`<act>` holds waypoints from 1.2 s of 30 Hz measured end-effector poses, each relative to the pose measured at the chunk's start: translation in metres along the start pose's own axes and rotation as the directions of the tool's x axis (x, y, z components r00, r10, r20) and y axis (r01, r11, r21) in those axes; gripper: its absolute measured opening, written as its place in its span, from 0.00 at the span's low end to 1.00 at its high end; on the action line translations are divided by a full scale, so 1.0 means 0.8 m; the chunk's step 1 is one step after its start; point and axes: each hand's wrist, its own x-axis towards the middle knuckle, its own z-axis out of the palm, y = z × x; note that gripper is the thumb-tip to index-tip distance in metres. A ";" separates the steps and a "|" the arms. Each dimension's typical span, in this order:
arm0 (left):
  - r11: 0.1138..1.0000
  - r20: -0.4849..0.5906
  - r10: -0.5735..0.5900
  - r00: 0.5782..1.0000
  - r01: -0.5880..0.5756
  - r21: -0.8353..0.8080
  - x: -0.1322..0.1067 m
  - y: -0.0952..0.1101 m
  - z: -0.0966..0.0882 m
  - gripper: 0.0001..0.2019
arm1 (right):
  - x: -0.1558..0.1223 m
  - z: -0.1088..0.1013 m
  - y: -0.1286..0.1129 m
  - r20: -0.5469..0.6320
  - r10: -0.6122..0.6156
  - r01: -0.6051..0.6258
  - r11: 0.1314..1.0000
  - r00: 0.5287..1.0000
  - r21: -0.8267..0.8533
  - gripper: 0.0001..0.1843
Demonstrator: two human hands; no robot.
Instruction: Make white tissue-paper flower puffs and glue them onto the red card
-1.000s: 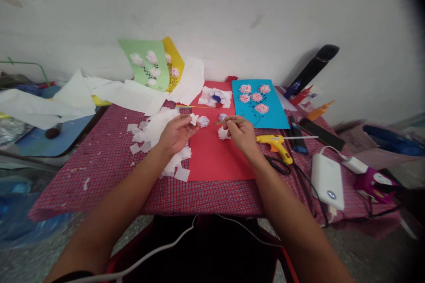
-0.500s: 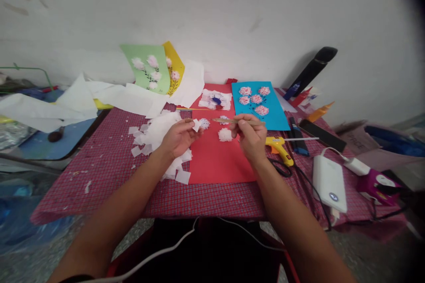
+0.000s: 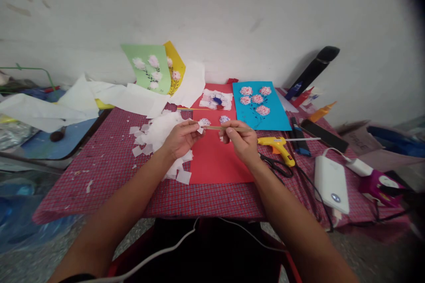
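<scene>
My left hand (image 3: 182, 138) pinches a small white tissue paper square (image 3: 200, 129) above the red card (image 3: 215, 163). Between the fingers of my right hand (image 3: 241, 140) is a thin wooden stick (image 3: 215, 128), held level, its tip meeting the tissue square. Behind the hands, two blue-speckled tissue flowers (image 3: 225, 119) sit on the card; a third, white one is mostly hidden by my right hand. Farther back lies a paint-stained tissue pad (image 3: 217, 100) with blue and red blots. A heap of tissue squares (image 3: 162, 130) spreads beside my left hand.
On the right are a blue card with flowers (image 3: 260, 106), a yellow glue gun (image 3: 279, 147), black scissors (image 3: 275, 166), a white power bank (image 3: 331, 183) and paint bottles (image 3: 322, 111). Green (image 3: 146, 68) and yellow flower cards lean on the wall.
My right hand has moved left and slightly down, bringing the stick's tip to the tissue square. The white flower on the card is now mostly covered by that hand.
</scene>
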 end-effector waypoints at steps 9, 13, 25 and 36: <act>1.000 -0.009 0.008 1.000 -0.008 0.023 -0.001 0.001 0.003 0.08 | 0.000 0.000 0.001 0.002 0.009 -0.009 0.999 1.000 -0.044 0.11; 1.000 0.015 0.000 1.000 0.000 0.028 0.000 0.001 0.003 0.09 | 0.004 0.000 0.001 -0.045 0.040 -0.040 0.999 0.998 0.006 0.12; 0.999 -0.008 -0.013 1.000 0.013 0.032 -0.002 0.000 0.006 0.08 | 0.015 -0.007 0.009 -0.068 0.151 -0.139 0.978 0.986 0.156 0.11; 1.000 0.034 -0.001 0.999 0.000 0.031 -0.001 -0.001 0.003 0.08 | 0.016 -0.008 0.010 -0.072 0.153 -0.140 0.978 0.986 0.157 0.11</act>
